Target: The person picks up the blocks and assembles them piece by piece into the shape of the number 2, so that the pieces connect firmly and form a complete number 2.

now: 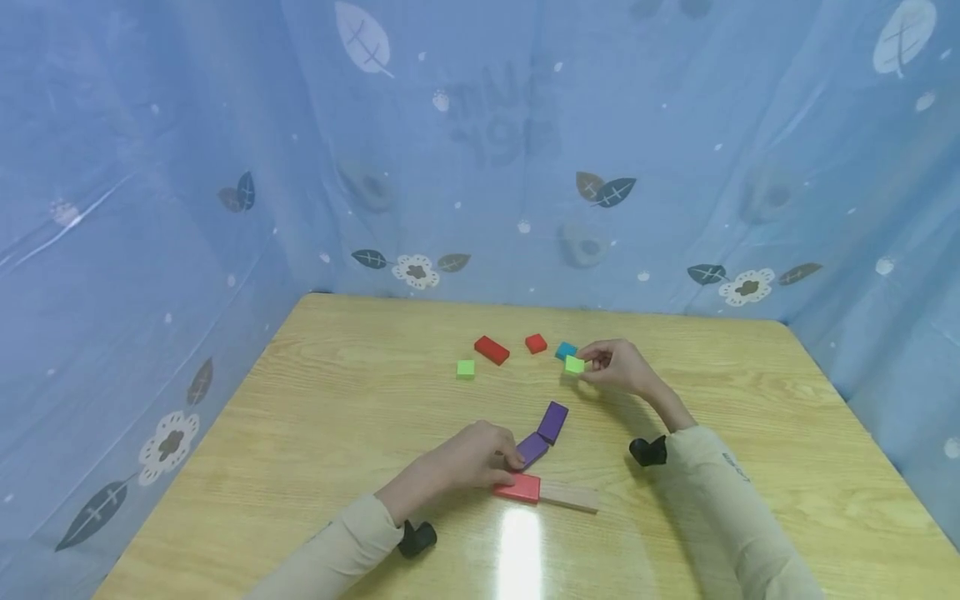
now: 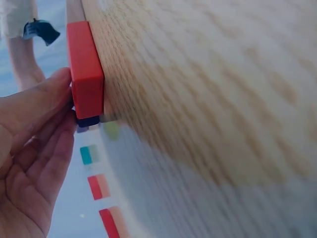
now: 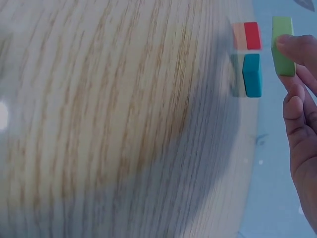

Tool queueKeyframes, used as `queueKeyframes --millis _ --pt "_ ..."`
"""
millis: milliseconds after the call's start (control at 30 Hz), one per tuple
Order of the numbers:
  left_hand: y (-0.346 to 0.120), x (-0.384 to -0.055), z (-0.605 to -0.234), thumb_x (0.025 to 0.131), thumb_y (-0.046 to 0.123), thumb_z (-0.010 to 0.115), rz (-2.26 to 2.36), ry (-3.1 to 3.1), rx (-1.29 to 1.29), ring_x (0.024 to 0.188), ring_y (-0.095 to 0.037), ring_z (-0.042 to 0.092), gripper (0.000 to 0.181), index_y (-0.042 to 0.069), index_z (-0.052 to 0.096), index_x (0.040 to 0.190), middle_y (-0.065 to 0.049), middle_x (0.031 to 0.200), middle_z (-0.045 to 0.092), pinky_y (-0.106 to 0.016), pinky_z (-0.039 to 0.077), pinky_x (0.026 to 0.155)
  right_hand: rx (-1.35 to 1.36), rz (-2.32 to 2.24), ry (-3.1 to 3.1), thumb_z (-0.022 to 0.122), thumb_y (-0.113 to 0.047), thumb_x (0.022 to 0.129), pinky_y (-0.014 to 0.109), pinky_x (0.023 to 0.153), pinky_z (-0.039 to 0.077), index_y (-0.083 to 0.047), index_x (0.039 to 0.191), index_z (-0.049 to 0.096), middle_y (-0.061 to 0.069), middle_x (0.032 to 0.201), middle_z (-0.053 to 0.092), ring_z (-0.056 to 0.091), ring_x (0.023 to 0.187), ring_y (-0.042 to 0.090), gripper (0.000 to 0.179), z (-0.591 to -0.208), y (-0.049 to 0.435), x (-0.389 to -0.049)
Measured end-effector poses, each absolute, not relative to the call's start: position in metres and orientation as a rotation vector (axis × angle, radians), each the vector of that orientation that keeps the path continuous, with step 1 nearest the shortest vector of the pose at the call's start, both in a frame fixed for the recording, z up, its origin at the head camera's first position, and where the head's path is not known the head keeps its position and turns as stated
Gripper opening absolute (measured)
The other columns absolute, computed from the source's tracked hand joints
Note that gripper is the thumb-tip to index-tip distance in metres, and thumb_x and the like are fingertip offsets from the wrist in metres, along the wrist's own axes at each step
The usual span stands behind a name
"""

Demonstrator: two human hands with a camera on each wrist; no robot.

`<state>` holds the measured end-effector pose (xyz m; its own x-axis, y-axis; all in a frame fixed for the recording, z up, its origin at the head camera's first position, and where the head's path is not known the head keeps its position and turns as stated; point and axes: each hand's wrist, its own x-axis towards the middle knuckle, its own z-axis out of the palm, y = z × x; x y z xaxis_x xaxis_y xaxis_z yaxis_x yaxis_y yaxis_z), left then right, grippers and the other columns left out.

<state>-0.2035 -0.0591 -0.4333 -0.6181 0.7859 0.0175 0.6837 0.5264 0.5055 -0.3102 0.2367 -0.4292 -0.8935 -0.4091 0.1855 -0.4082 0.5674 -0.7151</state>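
My right hand (image 1: 619, 367) pinches a light green block (image 3: 284, 47) between thumb and fingers. In the head view, this block overlaps a blue block (image 1: 566, 351) behind it. At the front of the table, my left hand (image 1: 478, 454) has its thumb at a red block (image 1: 519, 488) and its fingertips at a purple block (image 1: 533, 450). A second purple block (image 1: 552, 422) lies angled at the far end of the first. A plain wooden block (image 1: 568, 495) lies end to end with the red one.
Farther back on the wooden table (image 1: 337, 400) lie a long red block (image 1: 492, 350), a small red block (image 1: 536, 343) and another green block (image 1: 466, 369). A blue patterned curtain (image 1: 487, 150) hangs behind the table and along its sides.
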Motion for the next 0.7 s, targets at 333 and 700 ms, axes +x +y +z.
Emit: queueKeyframes --millis 333,700 --pt "-0.0609 -0.2031 -0.4316 0.082 0.015 0.076 0.704 2.555 1.273 0.088 0.001 0.060 0.019 0.009 0.076 0.100 0.005 0.093 0.069 -0.011 0.046 0.082 -0.735 -1.254 2.685 0.079 -0.002 0.076 0.020 0.060 0.049 0.008 0.105 0.068 0.012 0.084 0.069 0.056 0.069 0.013 0.033 -0.4294 0.2350 -0.3123" --pt "-0.0602 -0.2044 -0.4345 0.083 0.015 0.076 0.701 2.540 1.272 0.089 0.001 0.060 0.019 0.010 0.075 0.101 0.005 0.094 0.069 -0.012 0.046 0.083 -0.788 -1.230 2.625 0.078 -0.003 0.077 0.022 0.061 0.048 0.006 0.102 0.070 0.010 0.079 0.066 0.052 0.066 0.012 0.028 -0.4330 0.2311 -0.3108"
